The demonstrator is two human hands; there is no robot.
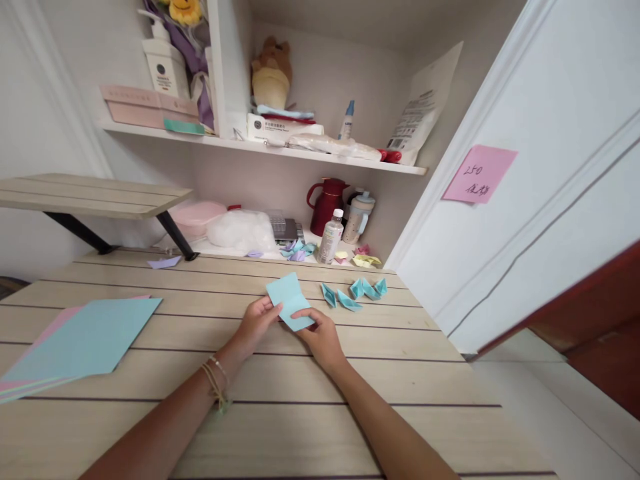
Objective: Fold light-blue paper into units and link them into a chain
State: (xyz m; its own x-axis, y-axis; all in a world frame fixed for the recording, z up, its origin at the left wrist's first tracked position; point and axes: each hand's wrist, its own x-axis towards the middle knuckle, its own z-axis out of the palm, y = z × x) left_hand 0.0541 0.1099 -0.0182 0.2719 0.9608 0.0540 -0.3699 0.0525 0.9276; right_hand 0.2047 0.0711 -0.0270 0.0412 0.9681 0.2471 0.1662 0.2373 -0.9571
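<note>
Between my two hands is a small light-blue sheet of paper (289, 293), with a crease running across its middle. My left hand (259, 319) pinches its left edge, the thumb lying on top. On the lower right side, my right hand (320, 333) grips the same sheet between thumb and fingers. Just right of it, several folded blue paper boats (349, 301) sit on the wooden table (280, 393). A stack of larger blue and pink paper sheets (95, 337) lies to the left.
A small raised wooden shelf (95, 193) on black legs stands at the back left. Along the rear are a clear bottle (331, 237), a red jug (327, 203), a speckled cup (357, 217) and folded paper pieces (299, 251). A pink note (480, 175) hangs on the right panel.
</note>
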